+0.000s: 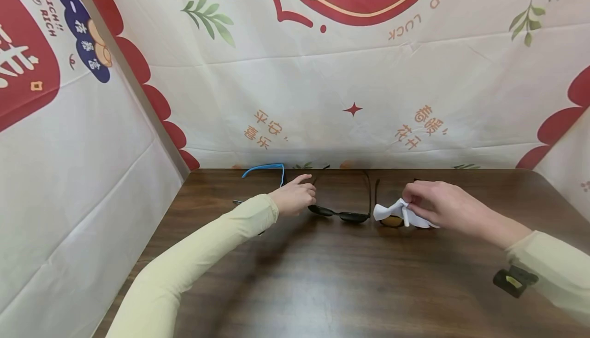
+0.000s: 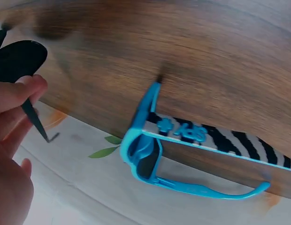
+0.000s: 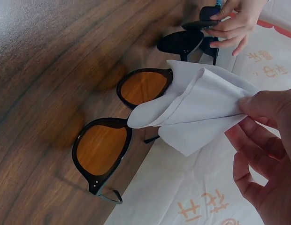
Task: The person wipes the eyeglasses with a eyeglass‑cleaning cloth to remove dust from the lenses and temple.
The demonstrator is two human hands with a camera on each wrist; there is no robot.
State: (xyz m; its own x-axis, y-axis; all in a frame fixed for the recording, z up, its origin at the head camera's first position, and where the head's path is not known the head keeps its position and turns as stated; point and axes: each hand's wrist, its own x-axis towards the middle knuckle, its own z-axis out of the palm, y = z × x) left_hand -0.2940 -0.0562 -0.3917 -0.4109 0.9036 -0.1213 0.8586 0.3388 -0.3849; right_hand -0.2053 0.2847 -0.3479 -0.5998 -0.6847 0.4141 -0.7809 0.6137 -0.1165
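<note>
My right hand [image 1: 440,205] pinches a white cloth [image 3: 202,103] between thumb and fingers. The cloth hangs folded over part of a pair of black-framed sunglasses with amber lenses [image 3: 102,147], lying on the table with arms unfolded. My left hand [image 1: 295,198] is at one end of the black sunglasses [image 1: 354,217]; in the left wrist view its fingers pinch them beside a dark lens [image 2: 21,58], near the arm. Left of that hand are bright blue sunglasses [image 2: 144,140] with a zebra-striped arm, partly hidden by the hand and sleeve in the head view.
A dark brown wooden table [image 1: 295,276] carries the row of glasses near its far edge. Behind it hangs a white printed cloth backdrop [image 1: 313,87], with another printed cloth panel [image 1: 83,184] on the left. A small black device [image 1: 514,280] sits at the right sleeve.
</note>
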